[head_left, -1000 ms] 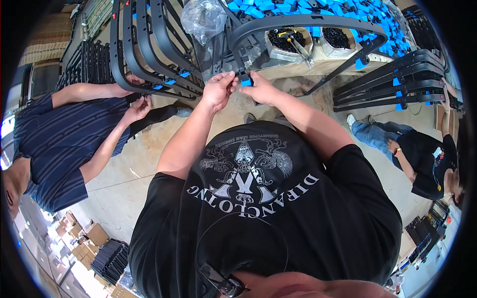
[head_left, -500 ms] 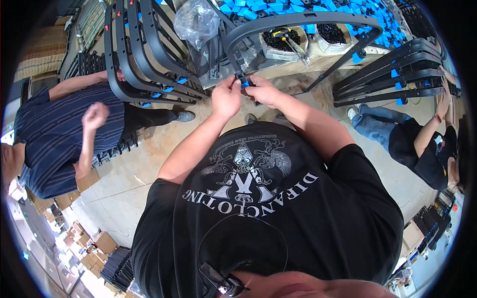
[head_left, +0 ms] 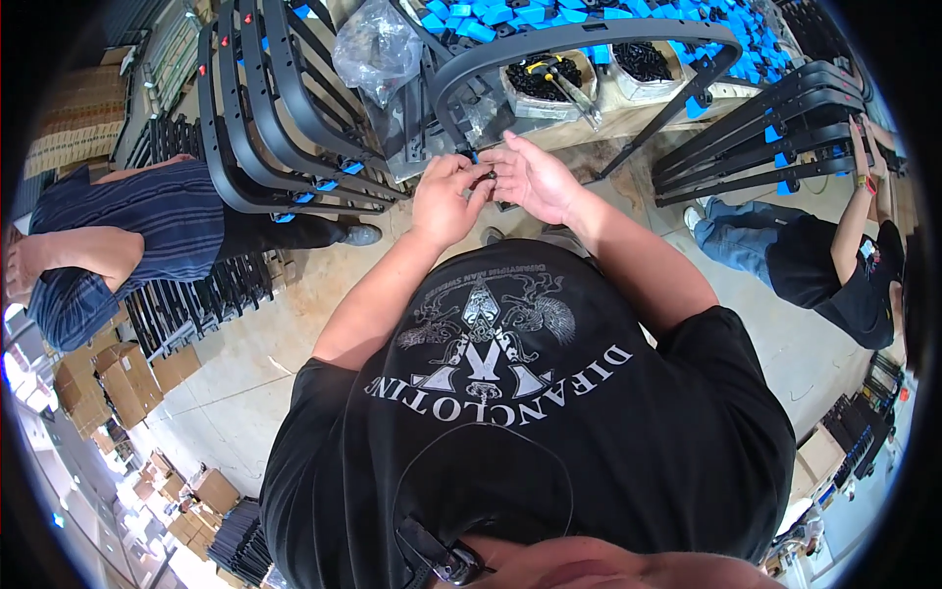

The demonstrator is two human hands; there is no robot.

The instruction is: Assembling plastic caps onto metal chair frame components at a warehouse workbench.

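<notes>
My left hand (head_left: 444, 199) is closed in a pinch, with a small black piece (head_left: 491, 175) at its fingertips; what kind of piece cannot be made out. Beside it my right hand (head_left: 538, 184) is turned palm up, thumb apart and fingers stretched toward the left fingertips. Just beyond both hands is the lower end of a curved black tubular frame (head_left: 589, 37), which arches over the table edge. A bit of blue shows on that end, mostly hidden behind my fingers.
Open boxes of small black parts (head_left: 643, 65) stand on the table; pliers-like yellow-handled tool (head_left: 581, 93) lies on one. Blue plastic pieces (head_left: 549, 14) heap behind. Black frames (head_left: 257, 137) stack left, more frames (head_left: 765, 137) right. Co-workers stand left (head_left: 167, 211) and right (head_left: 819, 265).
My hands have come off the blue piece on the frame's end. The right hand has turned palm up and opened. The left co-worker's arm has moved back toward their body.
</notes>
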